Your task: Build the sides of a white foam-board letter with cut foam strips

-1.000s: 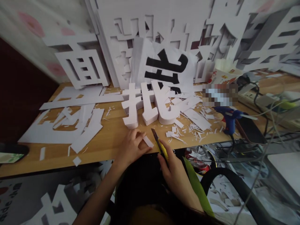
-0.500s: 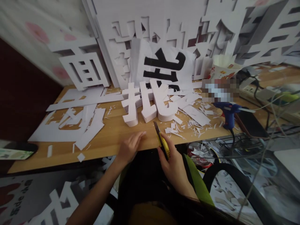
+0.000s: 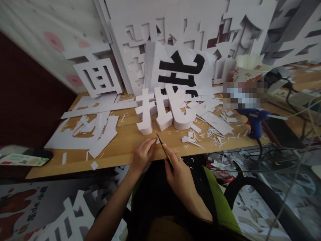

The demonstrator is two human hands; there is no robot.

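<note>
My right hand (image 3: pixel 182 177) is closed round a yellow-and-black utility knife (image 3: pixel 167 156), its blade pointing up and left. Close beside the blade tip, my left hand (image 3: pixel 143 155) rests at the table's front edge with its fingers bent together. A tiny white bit shows at those fingertips; whether they pinch it is unclear. Just beyond both hands stands a white foam-board character (image 3: pixel 164 117) made of several raised pieces. Behind it leans a white sheet (image 3: pixel 207 72) printed with a black character.
White offcuts (image 3: pixel 217 124) litter the wooden table (image 3: pixel 127 144). To the right lie a blue glue gun (image 3: pixel 255 124) and a dark phone (image 3: pixel 283 132), with a paper bucket (image 3: pixel 250 68) behind. Cut boards (image 3: pixel 80 134) lie left; another white character (image 3: pixel 99 77) leans at the back. Cables trail at right.
The knife blade has swung left, toward my left fingertips. My two hands are closer together, and the left fingers are more bent. The view has shifted slightly left.
</note>
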